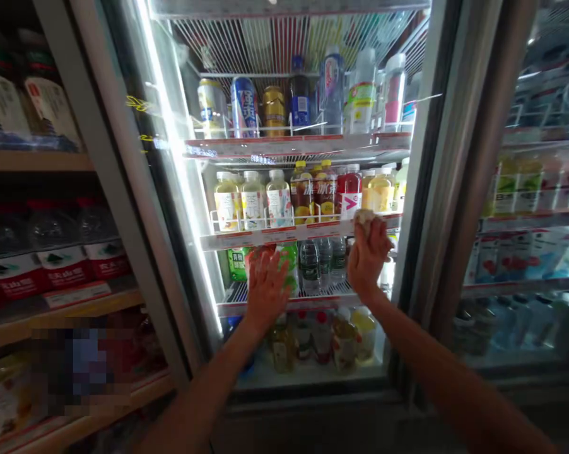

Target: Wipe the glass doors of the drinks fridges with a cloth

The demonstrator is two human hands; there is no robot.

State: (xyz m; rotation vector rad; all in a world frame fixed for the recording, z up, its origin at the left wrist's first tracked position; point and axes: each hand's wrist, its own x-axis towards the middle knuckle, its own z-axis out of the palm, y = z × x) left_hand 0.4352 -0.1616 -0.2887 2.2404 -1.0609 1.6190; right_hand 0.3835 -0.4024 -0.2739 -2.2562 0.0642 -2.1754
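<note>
Cloth (364, 216) bunched in R hand (369, 253), fingers closed on it, prob. to keep it wadded, in front of R end of mid shelf (246, 238); L hand (267, 284) lower, fingers apart, gripping nothing, maybe for bracing, can't tell if touching; bottles (302, 193) behind stand in rows, fronts out, prob. for quick reading

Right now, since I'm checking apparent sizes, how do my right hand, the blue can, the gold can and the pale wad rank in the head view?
1. Right hand
2. Blue can
3. Gold can
4. Pale wad, visible part only

The hand's nearness may exaggerate its size.
</note>
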